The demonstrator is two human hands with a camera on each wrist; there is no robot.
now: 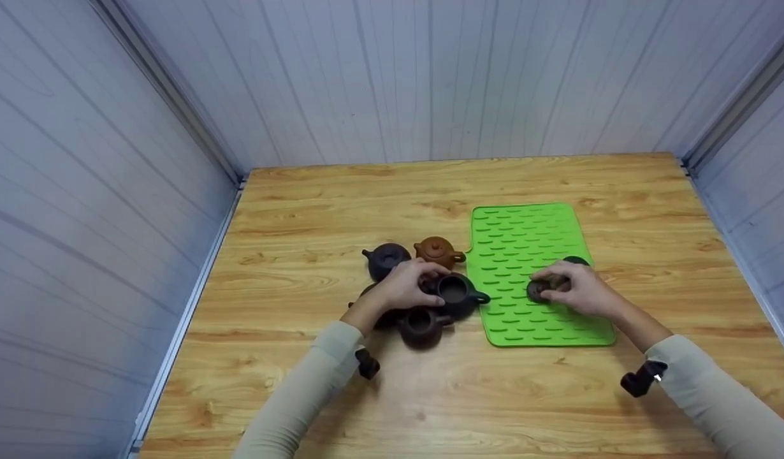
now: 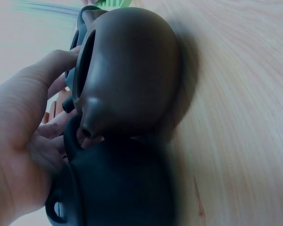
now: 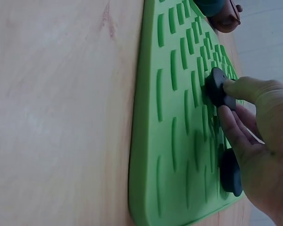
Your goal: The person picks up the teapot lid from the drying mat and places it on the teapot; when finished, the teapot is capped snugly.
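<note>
My left hand (image 1: 408, 285) reaches over a cluster of dark clay teapots, its thumb and forefinger on either side of the spout of a lidless black teapot (image 1: 463, 305). Close under that hand stands a lidless brown teapot (image 2: 137, 70), its round opening facing up. A black teapot (image 2: 122, 183) with its lid on sits beside it, partly beneath the palm. With thumb and fingertips, my right hand (image 1: 583, 290) pinches a small dark teapot lid (image 3: 217, 87) low over the green mat (image 1: 519, 229). A second dark lid (image 3: 231, 172) lies on the mat near the palm.
An orange-brown teapot (image 1: 436, 250) with its lid on stands at the mat's left edge. Left of it is a dark teapot (image 1: 387, 258). All stand on a wood-grain table (image 1: 303, 229) enclosed by pale panelled walls (image 1: 392, 76).
</note>
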